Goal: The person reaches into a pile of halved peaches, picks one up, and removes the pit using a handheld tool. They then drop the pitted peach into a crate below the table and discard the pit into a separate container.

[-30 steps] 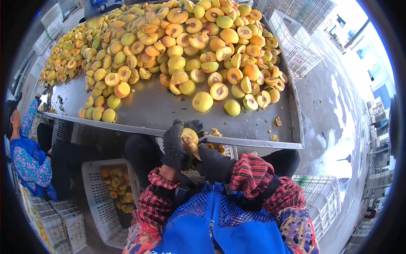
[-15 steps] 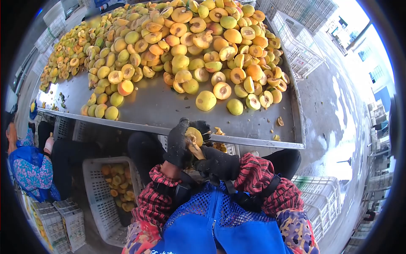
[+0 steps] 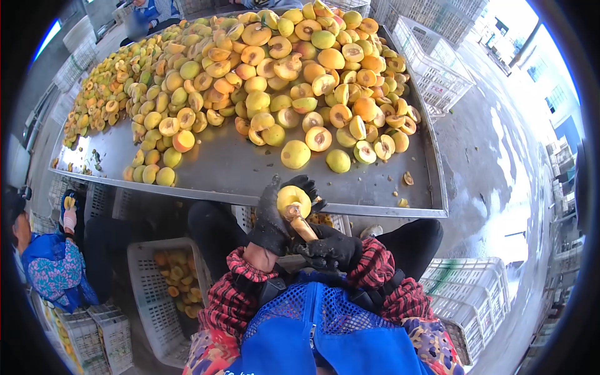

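Note:
My left hand (image 3: 270,215), in a dark work glove, is closed round a yellow peach half (image 3: 292,197) just in front of the table's near edge. The cut side faces up towards me. In my right hand (image 3: 331,248), also gloved, is a wooden-handled pitting tool (image 3: 304,229). Its tip meets the peach at the stone cavity; the working end is hidden there. Beyond my hands, many halved peaches (image 3: 319,139) lie heaped on the metal table (image 3: 237,169), some cut side up.
A white crate (image 3: 147,294) with peach halves stands by my left leg. Another crate (image 3: 469,287) is at my right. Left of me sits a co-worker in a blue apron (image 3: 47,247), holding a piece of fruit. The table's raised rim (image 3: 375,210) crosses before me.
The peach half has turned its cut face more towards me, and the tool is now more visible. My view has shifted slightly. The co-worker's hand has risen with fruit in view.

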A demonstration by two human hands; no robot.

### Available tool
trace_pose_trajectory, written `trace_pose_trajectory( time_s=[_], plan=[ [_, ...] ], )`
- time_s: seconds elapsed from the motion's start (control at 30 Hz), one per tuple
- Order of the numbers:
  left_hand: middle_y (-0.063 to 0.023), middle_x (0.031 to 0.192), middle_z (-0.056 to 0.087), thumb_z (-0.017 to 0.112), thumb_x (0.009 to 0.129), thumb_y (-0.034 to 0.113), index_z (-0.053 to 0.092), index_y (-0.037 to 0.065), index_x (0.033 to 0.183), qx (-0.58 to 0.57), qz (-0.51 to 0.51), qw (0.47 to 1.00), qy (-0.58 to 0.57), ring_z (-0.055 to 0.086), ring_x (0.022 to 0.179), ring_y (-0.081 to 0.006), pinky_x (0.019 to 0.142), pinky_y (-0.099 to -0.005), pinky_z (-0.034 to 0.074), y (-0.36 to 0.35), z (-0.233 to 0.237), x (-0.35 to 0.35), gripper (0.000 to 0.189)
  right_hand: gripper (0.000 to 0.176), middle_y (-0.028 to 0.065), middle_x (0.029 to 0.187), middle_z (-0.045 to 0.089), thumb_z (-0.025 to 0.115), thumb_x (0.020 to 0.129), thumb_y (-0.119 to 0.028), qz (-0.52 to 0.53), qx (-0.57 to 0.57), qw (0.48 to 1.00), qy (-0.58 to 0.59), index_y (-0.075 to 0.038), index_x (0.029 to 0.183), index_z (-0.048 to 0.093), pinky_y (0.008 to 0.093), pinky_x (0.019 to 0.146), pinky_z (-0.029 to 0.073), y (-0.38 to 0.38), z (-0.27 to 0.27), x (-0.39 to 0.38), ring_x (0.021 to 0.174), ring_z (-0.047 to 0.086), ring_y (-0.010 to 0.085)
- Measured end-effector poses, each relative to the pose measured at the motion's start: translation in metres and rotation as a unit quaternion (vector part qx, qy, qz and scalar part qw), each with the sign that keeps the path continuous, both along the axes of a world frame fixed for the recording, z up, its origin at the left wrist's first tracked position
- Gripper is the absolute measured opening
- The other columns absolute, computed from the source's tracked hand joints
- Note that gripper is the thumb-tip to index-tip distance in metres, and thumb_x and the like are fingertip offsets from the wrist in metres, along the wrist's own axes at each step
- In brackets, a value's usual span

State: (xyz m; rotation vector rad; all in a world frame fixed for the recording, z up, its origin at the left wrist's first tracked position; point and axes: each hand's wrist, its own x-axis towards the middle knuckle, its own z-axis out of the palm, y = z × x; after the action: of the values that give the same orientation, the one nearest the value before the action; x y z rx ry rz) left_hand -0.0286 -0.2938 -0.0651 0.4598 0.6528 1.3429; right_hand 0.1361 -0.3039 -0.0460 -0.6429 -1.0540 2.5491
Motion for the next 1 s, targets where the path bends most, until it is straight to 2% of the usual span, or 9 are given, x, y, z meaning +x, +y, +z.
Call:
trace_pose_trajectory(
  time_s=[0.27, 0.37, 0.4, 0.43, 0.57, 0.67, 0.77, 0.93, 1.0],
  plan=[
    [-0.0157, 0.113, 0.058, 0.041, 0.093, 0.029, 0.047, -0.005, 0.119, 0.16, 0.149, 0.851, 0.478, 0.059, 0.099, -0.0233, 0.092, -0.0343, 0.047, -0.027, 0.022, -0.007, 0.043, 0.037, 0.0042, 0.073, 0.056, 0.067, 0.079, -0.026, 0.109, -0.018, 0.993, 0.043, -0.002, 0.103, 0.053, 0.0207, 0.04, 0.039, -0.006, -0.006, 0.025, 0.051, 0.05, 0.0087],
    [-0.0171, 0.111, 0.059, 0.042, 0.091, 0.028, 0.053, -0.006, 0.113, 0.105, 0.249, 0.913, 0.305, 0.055, 0.106, -0.0253, 0.094, -0.0392, 0.044, -0.044, 0.029, -0.05, 0.042, 0.04, 0.0045, 0.067, 0.055, 0.067, 0.08, -0.026, 0.06, 0.013, 0.998, -0.033, -0.003, 0.108, 0.051, 0.022, 0.039, 0.041, -0.004, -0.026, 0.036, 0.046, 0.051, 0.009],
    [-0.0196, 0.11, 0.059, 0.038, 0.092, 0.031, 0.055, -0.008, 0.111, 0.003, 0.251, 0.965, -0.07, 0.055, 0.106, -0.0291, 0.095, -0.0446, 0.043, -0.053, 0.025, -0.087, 0.046, 0.043, 0.0045, 0.065, 0.054, 0.068, 0.079, -0.026, 0.038, 0.007, 0.998, -0.059, -0.003, 0.11, 0.049, 0.0225, 0.038, 0.041, -0.004, -0.033, 0.038, 0.044, 0.05, 0.0089],
    [-0.0191, 0.113, 0.058, 0.038, 0.092, 0.035, 0.054, -0.007, 0.115, 0.021, 0.298, 0.953, -0.043, 0.054, 0.107, -0.0306, 0.096, -0.0467, 0.042, -0.064, 0.019, -0.119, 0.05, 0.041, 0.006, 0.069, 0.056, 0.064, 0.083, -0.027, 0.011, 0.048, 0.988, -0.144, -0.006, 0.114, 0.047, 0.0256, 0.041, 0.043, -0.005, -0.051, 0.037, 0.047, 0.054, 0.013],
    [-0.014, 0.109, 0.061, 0.038, 0.092, 0.041, 0.059, 0.002, 0.108, -0.015, 0.376, 0.916, 0.142, 0.057, 0.102, -0.0287, 0.092, -0.0485, 0.042, -0.135, -0.028, -0.227, 0.048, 0.037, 0.0078, 0.072, 0.057, 0.06, 0.085, -0.026, 0.11, 0.377, 0.826, -0.405, -0.005, 0.113, 0.048, 0.0291, 0.047, 0.045, -0.004, -0.114, 0.038, 0.054, 0.056, 0.0162],
    [-0.0094, 0.109, 0.061, 0.051, 0.09, 0.025, 0.057, -0.001, 0.115, -0.235, 0.3, 0.731, 0.567, 0.059, 0.096, -0.0222, 0.085, -0.0322, 0.046, -0.163, -0.055, -0.257, 0.036, 0.036, 0.0096, 0.074, 0.058, 0.06, 0.085, -0.026, 0.155, 0.443, 0.766, -0.439, -0.005, 0.112, 0.048, 0.031, 0.051, 0.045, -0.01, -0.136, 0.049, 0.058, 0.057, 0.0182],
    [-0.0109, 0.111, 0.06, 0.062, 0.084, 0.014, 0.055, -0.004, 0.116, -0.176, 0.356, 0.624, 0.673, 0.056, 0.099, -0.0146, 0.084, -0.0262, 0.047, -0.127, -0.045, -0.23, 0.037, 0.035, 0.0114, 0.076, 0.058, 0.059, 0.086, -0.025, 0.164, 0.459, 0.746, -0.454, -0.004, 0.111, 0.049, 0.0329, 0.054, 0.045, -0.018, -0.141, 0.06, 0.063, 0.058, 0.0202],
    [-0.0087, 0.098, 0.063, 0.062, 0.082, 0.005, 0.056, 0.004, 0.118, 0.167, 0.28, 0.695, 0.641, 0.061, 0.088, -0.0158, 0.078, -0.0262, 0.049, 0.004, 0.014, -0.116, 0.036, 0.033, 0.0143, 0.079, 0.059, 0.057, 0.087, -0.025, 0.138, 0.467, 0.741, -0.462, -0.003, 0.11, 0.049, 0.0361, 0.06, 0.046, -0.025, -0.134, 0.072, 0.07, 0.059, 0.0235],
    [-0.0141, 0.107, 0.061, 0.067, 0.079, 0.011, 0.056, 0.005, 0.117, 0.09, 0.123, 0.801, 0.579, 0.06, 0.098, -0.0243, 0.084, -0.0321, 0.048, 0.05, 0.025, -0.055, 0.041, 0.033, 0.0155, 0.08, 0.06, 0.057, 0.087, -0.024, 0.118, 0.467, 0.745, -0.463, -0.002, 0.11, 0.05, 0.0373, 0.062, 0.046, -0.026, -0.124, 0.078, 0.072, 0.06, 0.0249]
  ],
)
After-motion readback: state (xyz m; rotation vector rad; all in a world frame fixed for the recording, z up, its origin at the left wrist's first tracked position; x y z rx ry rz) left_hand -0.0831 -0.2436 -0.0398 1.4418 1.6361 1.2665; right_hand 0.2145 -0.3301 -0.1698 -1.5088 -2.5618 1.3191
